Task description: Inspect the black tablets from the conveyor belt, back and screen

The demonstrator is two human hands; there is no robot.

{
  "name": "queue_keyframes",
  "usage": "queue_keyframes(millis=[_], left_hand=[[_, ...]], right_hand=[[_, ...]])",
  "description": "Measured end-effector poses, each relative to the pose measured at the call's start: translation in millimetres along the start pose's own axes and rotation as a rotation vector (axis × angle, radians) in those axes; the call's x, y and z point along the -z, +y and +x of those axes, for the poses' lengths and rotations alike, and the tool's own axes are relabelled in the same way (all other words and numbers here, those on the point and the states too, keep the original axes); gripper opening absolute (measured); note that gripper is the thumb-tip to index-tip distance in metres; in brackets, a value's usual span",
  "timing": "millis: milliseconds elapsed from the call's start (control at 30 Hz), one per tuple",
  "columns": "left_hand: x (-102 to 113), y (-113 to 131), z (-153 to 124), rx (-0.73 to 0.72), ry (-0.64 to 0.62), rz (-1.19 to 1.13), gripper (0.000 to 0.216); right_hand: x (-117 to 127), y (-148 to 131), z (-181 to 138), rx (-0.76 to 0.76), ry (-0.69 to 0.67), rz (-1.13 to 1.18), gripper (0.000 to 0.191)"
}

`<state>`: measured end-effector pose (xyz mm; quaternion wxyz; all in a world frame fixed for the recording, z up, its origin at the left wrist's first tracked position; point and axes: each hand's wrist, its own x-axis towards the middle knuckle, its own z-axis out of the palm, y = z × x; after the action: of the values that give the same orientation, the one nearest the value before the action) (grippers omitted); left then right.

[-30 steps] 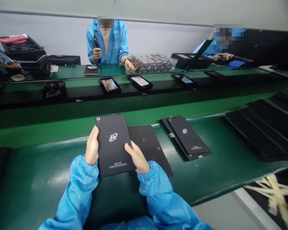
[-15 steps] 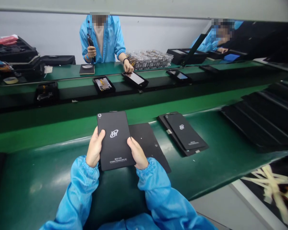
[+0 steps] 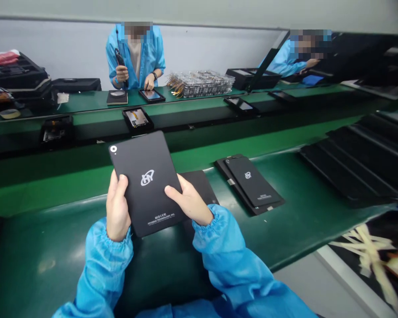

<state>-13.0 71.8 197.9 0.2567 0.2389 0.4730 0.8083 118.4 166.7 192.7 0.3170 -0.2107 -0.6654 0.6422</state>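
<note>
A black tablet, its back with a silver logo and a camera ring facing up, is held above the green bench in both hands. My left hand grips its left edge, thumb on the back. On the right edge, my right hand is closed with its thumb lying over the back panel; the fingers underneath are hidden. Partly behind the tablet lies a flat dark sheet on the bench. Further right, a second black tablet rests back up on a dark pad.
Black trays are stacked at the right of the green bench. Beyond it, a line carries black holders with opened tablets. Across stands a co-worker beside clear plastic trays; another person sits further right.
The tablet has moved up and left, nearer to me, and turned counter-clockwise. My right thumb reaches further over its back. The co-worker opposite has pulled a tablet from the line onto their bench.
</note>
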Motion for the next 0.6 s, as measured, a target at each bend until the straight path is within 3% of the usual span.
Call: queue_keyframes(millis=[167,367,600], left_hand=[[0.3,10.8,-12.2,-0.088,0.049,-0.008,0.04],[8.4,16.6,-28.4,0.078,-0.04,-0.068,0.046],[8.2,24.8,-39.9,0.153,-0.023,-0.225,0.054]], right_hand=[[-3.6,-6.2,1.3,0.083,0.006,-0.158,0.041],[-1.1,-8.5,-13.4,0.111,-0.005,-0.117,0.043],[-0.6,-5.3,-17.4,0.035,-0.088,-0.134,0.048]])
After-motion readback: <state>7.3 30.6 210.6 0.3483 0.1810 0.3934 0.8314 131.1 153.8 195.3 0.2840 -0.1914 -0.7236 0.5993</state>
